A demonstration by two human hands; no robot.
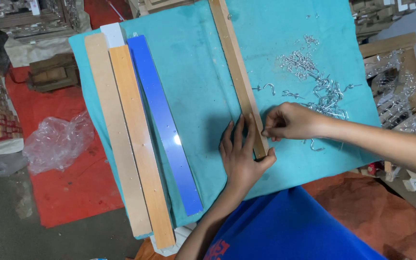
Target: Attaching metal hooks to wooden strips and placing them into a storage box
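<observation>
Wooden strip (237, 72) laid on teal cloth (198, 86) over bench, running far to near. Near end pressed down by left hand (241, 154), fingers spread flat, nothing clasped. Right hand (290, 123) set against strip's right edge, fingers pinched together; item pinched too small to tell. Metal screw hooks (321, 86) scattered just right of strip. Blue strip (164, 125) and two wooden slats (128, 139) laid at left.

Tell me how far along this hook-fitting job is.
Done: no hook shows fixed on the wooden strip. In hand: left hand steadies the strip's near end; right hand pinches something small against its edge. Left: a pile of loose metal hooks on the teal cloth.
</observation>
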